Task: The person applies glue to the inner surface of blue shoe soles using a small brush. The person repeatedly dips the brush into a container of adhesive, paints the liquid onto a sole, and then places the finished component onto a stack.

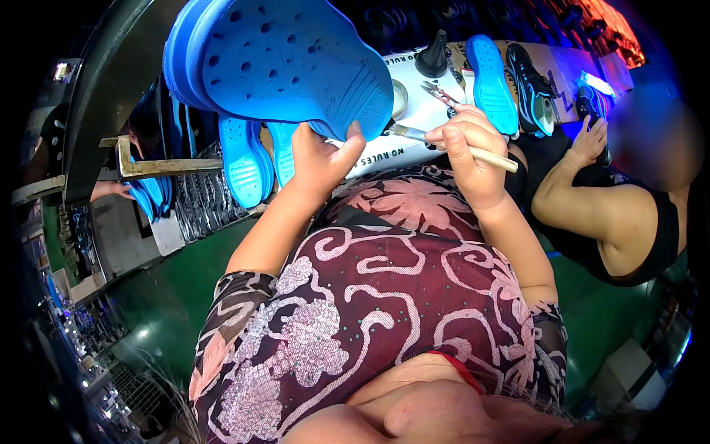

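Blue foam-rubber shoe sole (296,63), perforated w/ small holes, is held up high in front of the person, tread side toward the camera; left hand (322,155) grips its lower edge, thumb pressed on the face, fingers hidden behind, so the grip is closed on the sole. Right hand (470,144) pinches a small brush (451,146) w/ pale wooden handle, bristle end pointing left toward the sole's heel edge, not quite touching as far as I can tell. To do this well, I'd judge: keep the sole steady and tilted so the edge faces the brush, short even strokes, don't load the holes. Beyond, on the white tabletop (425,111), a round metal tin (399,98); contents can't be seen from here. Near it pliers (440,94), a dark cone-shaped piece (433,55), another blue sole (492,85) and a black shoe (534,89). More blue soles (244,163) hang at left on a rack. Another person's arm (584,207) rests at right.
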A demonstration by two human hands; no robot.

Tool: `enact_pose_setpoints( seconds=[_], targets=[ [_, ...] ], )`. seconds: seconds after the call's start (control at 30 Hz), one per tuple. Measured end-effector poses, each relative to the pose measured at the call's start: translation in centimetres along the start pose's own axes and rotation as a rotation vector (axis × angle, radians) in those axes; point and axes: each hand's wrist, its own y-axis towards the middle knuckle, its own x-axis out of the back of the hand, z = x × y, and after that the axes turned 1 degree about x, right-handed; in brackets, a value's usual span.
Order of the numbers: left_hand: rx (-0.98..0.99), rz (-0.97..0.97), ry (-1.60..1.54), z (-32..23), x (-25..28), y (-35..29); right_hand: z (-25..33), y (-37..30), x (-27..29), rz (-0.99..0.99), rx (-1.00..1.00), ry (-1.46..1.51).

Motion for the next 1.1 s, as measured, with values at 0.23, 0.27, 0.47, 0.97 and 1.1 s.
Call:
enact_pose_setpoints(
  seconds=[0.23, 0.27, 0.47, 0.97, 1.1],
  targets=[
    [-0.064, -0.070, -0.023, -0.2, -0.5, 0.0, 0.1, -0.3, -0.5, 0.005, 0.078, -0.063],
    [-0.087, -0.073, -0.013, -0.1, -0.5, 0.0, 0.2, -0.3, -0.3, -0.009, 0.038, -0.018],
    [-0.091, -0.015, 0.026, 0.3, -0.3, 0.1, 0.2, 0.5, -1.0, -0.080, 0.020, 0.009],
    [0.180, 0.092, -0.009, -0.4, -0.3, 0.4, -0.2, 0.1, -0.4, 0.041, -0.003, -0.107],
    [0.249, 0.093, -0.034, -1.1, -0.2, 0.4, -0.6, -0.2, 0.2, 0.018, 0.095, -0.234]
  ],
)
